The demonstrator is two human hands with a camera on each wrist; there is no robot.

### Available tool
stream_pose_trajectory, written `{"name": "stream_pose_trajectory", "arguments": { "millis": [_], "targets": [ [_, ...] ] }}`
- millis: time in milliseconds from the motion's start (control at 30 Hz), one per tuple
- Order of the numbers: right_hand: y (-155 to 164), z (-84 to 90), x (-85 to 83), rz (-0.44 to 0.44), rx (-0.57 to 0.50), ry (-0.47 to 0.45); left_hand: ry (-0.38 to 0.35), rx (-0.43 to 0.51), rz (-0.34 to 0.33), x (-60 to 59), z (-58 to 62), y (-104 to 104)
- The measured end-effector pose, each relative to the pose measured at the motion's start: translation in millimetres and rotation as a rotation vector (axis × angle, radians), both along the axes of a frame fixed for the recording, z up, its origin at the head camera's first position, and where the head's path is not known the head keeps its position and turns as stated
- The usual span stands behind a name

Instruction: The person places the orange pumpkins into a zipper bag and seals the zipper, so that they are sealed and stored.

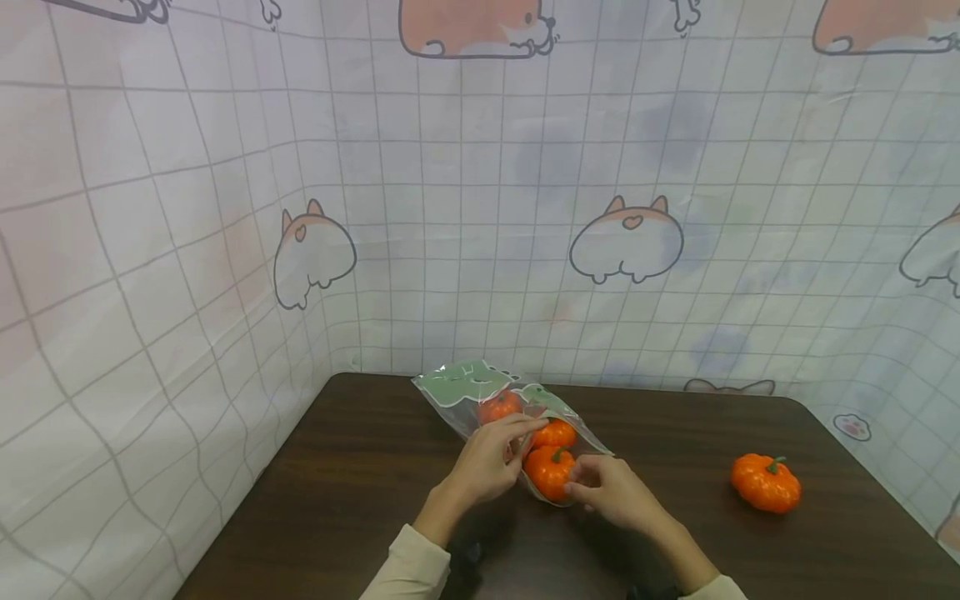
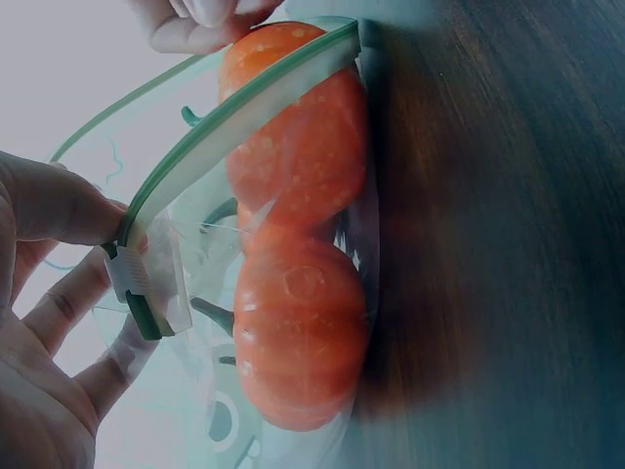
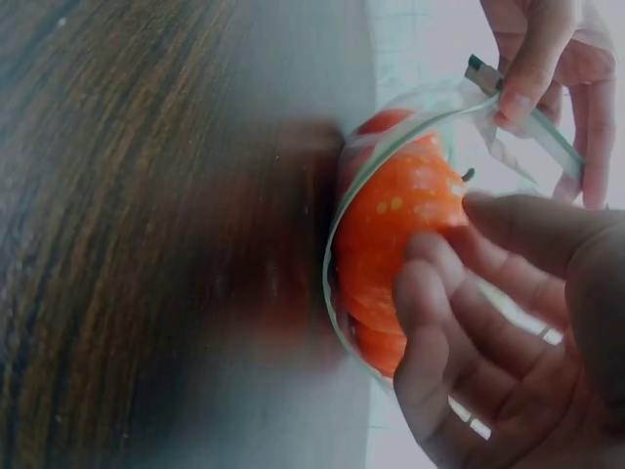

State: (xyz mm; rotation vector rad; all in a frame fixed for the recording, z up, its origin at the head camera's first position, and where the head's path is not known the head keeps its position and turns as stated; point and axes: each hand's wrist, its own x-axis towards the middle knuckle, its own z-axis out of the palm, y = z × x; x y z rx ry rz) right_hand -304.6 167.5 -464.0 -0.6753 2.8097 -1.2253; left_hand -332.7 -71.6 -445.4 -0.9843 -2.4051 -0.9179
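Note:
A clear zip bag [image 1: 450, 410] with a green zipper lies on the table, its mouth toward me. Inside are three small orange pumpkins, the front pumpkin [image 1: 547, 475] right at the mouth. With thumb and fingers my left hand [image 1: 491, 457] pinches the bag's rim beside the white zipper slider [image 2: 127, 275]. The zipper strip [image 2: 210, 127] arches over the pumpkins in the left wrist view. My right hand [image 1: 617, 493] is at the opening's right side, fingers loosely bent and fingertips [image 3: 425, 249] close against the front pumpkin.
Another orange pumpkin [image 1: 765, 483] with a green stem sits on the right part of the dark wooden table [image 1: 360, 500]. Behind the table and to both sides hangs a white grid-patterned cloth [image 1: 480, 250] with cartoon dogs.

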Motion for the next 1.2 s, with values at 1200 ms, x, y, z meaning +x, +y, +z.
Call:
{"name": "stream_pose_trajectory", "arguments": {
  "millis": [1200],
  "targets": [
    [-1.0, -0.3, 4.5, 0.153, -0.047, -0.051, 0.026, -0.02, -0.02, 2.4, 0.9, 1.7]
  ]
}}
